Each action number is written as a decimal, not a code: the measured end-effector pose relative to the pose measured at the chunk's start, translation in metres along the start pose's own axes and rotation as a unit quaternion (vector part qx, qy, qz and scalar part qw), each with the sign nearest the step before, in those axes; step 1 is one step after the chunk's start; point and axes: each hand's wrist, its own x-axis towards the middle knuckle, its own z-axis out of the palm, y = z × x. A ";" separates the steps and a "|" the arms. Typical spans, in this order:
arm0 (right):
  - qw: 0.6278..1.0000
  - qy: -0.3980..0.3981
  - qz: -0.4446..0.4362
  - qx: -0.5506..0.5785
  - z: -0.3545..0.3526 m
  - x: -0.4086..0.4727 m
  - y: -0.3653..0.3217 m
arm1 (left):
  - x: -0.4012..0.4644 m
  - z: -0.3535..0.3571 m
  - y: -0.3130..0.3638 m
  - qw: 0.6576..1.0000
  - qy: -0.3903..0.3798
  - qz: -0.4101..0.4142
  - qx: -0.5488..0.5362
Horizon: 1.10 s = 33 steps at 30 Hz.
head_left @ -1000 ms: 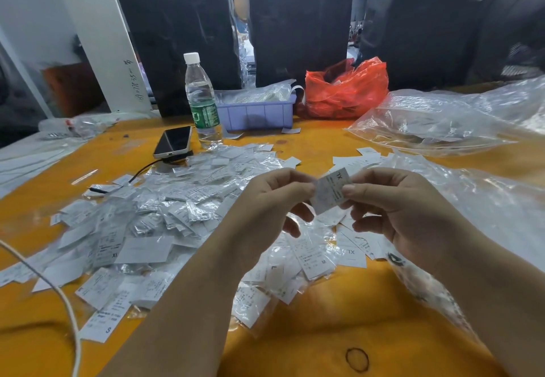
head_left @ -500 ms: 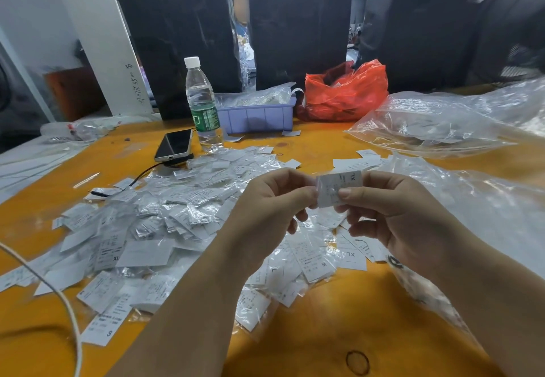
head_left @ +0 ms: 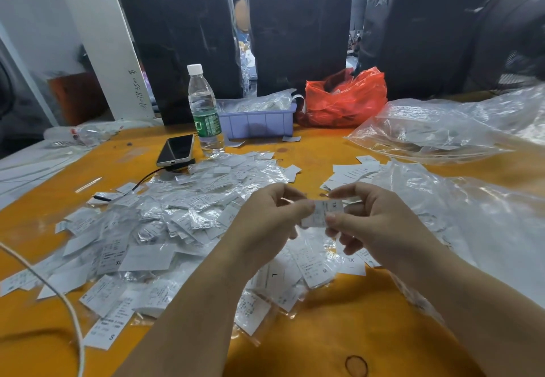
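Observation:
A small white paper label (head_left: 321,212) marked XL is held above the orange table (head_left: 324,332). My left hand (head_left: 265,220) pinches its left edge and my right hand (head_left: 371,223) pinches its right edge between thumb and forefinger. Below and to the left spreads a wide heap of similar labels in clear sleeves (head_left: 153,229). More labels (head_left: 351,171) lie behind my right hand, partly hidden by it.
A water bottle (head_left: 205,111), a phone (head_left: 177,150) on a black cable, a lilac tray (head_left: 259,121) and a red plastic bag (head_left: 345,99) stand at the back. Big clear plastic bags (head_left: 442,128) cover the right side. A white cable (head_left: 59,297) crosses the front left. Black wrapped bales stand behind.
The label has turned from tilted to nearly flat between my hands, which have shifted slightly lower. Nothing else on the table has moved.

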 end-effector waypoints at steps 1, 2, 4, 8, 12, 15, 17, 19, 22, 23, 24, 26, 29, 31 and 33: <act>0.999 0.005 -0.013 -0.031 0.001 0.000 0.002 | 0.000 0.000 -0.001 1.000 0.016 -0.002 0.025; 0.998 0.015 -0.027 -0.063 0.002 -0.001 0.004 | 0.000 -0.001 -0.003 0.997 0.033 0.000 0.066; 0.989 0.042 -0.056 -0.129 0.001 0.000 0.007 | 0.001 -0.002 -0.007 0.987 0.062 0.005 0.151; 0.975 0.062 -0.084 -0.198 0.000 0.000 0.009 | 0.000 -0.005 -0.010 0.967 0.074 -0.019 0.243; 0.974 0.049 -0.084 -0.206 0.000 0.000 0.010 | -0.003 -0.007 -0.011 0.948 0.082 -0.041 0.305; 0.975 0.044 -0.084 -0.202 0.000 0.001 0.011 | -0.003 -0.008 -0.010 0.942 0.099 -0.035 0.318; 0.974 0.037 -0.091 -0.204 0.000 0.001 0.011 | -0.003 -0.008 -0.008 0.940 0.109 -0.022 0.322; 0.973 0.020 -0.094 -0.211 0.000 0.001 0.010 | -0.003 -0.006 -0.008 0.939 0.086 -0.020 0.333; 0.965 -0.005 -0.094 -0.245 0.001 0.000 0.011 | -0.006 -0.001 -0.009 0.923 0.038 -0.037 0.382; 0.964 -0.006 -0.098 -0.248 0.002 0.000 0.012 | -0.006 -0.001 -0.010 0.918 0.035 -0.039 0.394; 0.961 -0.006 -0.104 -0.254 0.002 -0.001 0.013 | -0.006 0.000 -0.011 0.914 0.037 -0.040 0.402; 0.945 -0.025 -0.116 -0.303 0.004 -0.001 0.015 | -0.006 0.000 -0.012 0.910 0.045 -0.039 0.410; 0.893 -0.093 -0.111 -0.427 0.009 0.000 0.019 | -0.007 0.004 -0.011 0.906 0.057 -0.023 0.418; 0.864 -0.103 -0.110 -0.480 0.012 0.000 0.020 | -0.010 0.006 -0.010 0.907 0.068 -0.012 0.416; 0.856 -0.093 -0.117 -0.495 0.013 -0.001 0.020 | -0.011 0.008 -0.008 0.904 0.080 0.004 0.420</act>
